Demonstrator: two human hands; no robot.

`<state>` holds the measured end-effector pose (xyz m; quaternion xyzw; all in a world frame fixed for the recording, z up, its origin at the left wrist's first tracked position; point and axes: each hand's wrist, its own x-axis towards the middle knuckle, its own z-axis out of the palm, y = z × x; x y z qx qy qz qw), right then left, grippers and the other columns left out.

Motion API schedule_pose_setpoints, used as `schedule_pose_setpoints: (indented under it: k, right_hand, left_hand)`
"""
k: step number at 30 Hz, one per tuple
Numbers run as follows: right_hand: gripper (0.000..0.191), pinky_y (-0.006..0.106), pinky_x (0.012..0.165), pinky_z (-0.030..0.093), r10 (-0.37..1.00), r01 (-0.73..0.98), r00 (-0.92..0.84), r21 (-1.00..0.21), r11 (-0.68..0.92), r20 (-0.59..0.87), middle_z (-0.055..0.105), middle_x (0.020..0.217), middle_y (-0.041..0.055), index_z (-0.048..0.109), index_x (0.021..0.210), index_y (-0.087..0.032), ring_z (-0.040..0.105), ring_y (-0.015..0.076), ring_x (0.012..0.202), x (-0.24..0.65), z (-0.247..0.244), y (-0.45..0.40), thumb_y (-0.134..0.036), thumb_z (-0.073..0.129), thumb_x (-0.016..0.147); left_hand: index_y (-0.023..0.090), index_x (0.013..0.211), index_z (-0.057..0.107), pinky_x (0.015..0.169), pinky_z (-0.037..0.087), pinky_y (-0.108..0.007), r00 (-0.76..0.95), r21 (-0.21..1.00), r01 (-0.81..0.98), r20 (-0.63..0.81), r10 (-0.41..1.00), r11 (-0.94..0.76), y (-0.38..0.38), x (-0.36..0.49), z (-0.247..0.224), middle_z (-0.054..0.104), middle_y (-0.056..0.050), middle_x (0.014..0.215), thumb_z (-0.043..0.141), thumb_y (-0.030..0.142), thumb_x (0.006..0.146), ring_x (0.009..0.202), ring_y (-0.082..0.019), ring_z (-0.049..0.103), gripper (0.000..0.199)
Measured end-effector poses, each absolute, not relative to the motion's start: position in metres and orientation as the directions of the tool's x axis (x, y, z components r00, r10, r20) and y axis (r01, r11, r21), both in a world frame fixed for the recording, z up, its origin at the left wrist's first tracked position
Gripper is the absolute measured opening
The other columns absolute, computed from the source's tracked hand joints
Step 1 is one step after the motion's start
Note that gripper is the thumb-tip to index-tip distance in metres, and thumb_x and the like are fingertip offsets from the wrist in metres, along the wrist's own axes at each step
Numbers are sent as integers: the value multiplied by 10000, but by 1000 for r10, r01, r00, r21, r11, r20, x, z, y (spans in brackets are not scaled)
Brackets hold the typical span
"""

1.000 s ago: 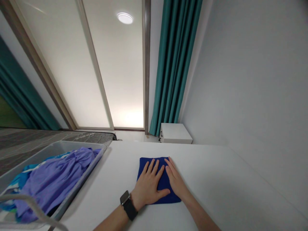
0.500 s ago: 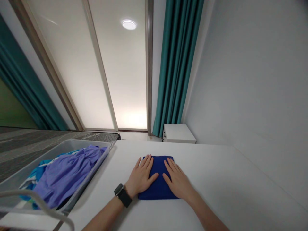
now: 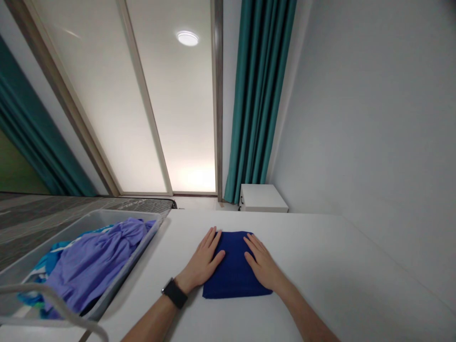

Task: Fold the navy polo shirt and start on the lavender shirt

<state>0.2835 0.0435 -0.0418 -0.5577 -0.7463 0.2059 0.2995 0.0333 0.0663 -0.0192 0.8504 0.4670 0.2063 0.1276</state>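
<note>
Left of the left hand (image 3: 201, 261), a grey plastic basket (image 3: 107, 222) holds a lilac garment (image 3: 96, 268), its rim near the wrist. That hand lies flat and open, thumb over the edge of a folded navy cloth (image 3: 233, 270), gripping nothing. The right hand (image 3: 261, 263), equally open, presses the cloth's right edge; rightward, the white table (image 3: 320, 266) runs on to a grey wall (image 3: 356, 118).

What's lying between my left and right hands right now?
A folded dark blue cloth lies there on the white table, as the head view shows, with your left hand and right hand touching its sides.
</note>
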Motion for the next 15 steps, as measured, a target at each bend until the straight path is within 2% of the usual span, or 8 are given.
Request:
schedule_pose_setpoints:
  k: [3,7,11,13,15]
  right_hand:
    - [515,442,1176,239,955,656,-115,-702,278,272,442,1483,73,501,1391,-211,368,207,1379,294,-48,55,-428,368,943]
    - [489,445,1157,287,947,633,-65,-721,283,314,519,1409,94,538,1345,-200,442,213,1321,304,-55,65,-383,354,931]
    - [473,422,1149,307,939,624,-80,-717,310,336,543,1380,84,546,1331,-206,468,204,1296,304,-57,67,-370,348,934]
    - [469,420,1145,314,938,621,-81,-719,312,337,551,1371,85,550,1326,-202,476,205,1289,303,-56,67,-358,348,932]
    - [465,421,1142,319,938,616,-75,-724,310,337,557,1366,79,551,1324,-208,483,204,1283,303,-54,67,-347,345,932]
  left_hand:
    - [206,1537,203,1182,231,-471,452,471,719,243,858,-511,76,18,-20,195,-116,1600,326,499,1001,1461,-247,207,623]
    - [188,1524,253,1165,275,-456,482,518,690,191,855,-505,81,4,-15,308,-143,1552,400,530,968,1410,-268,324,669]
    - [198,1513,285,1073,400,-447,497,551,659,193,846,-512,74,0,2,538,-138,1316,491,541,921,1219,-267,524,714]
    - [208,1515,277,1001,453,-444,528,556,649,163,833,-519,68,0,12,594,-123,1209,533,567,888,1097,-267,580,767]
    - [208,1526,242,964,468,-449,591,541,642,103,800,-543,62,0,20,602,-131,1201,593,608,828,1047,-279,588,878]
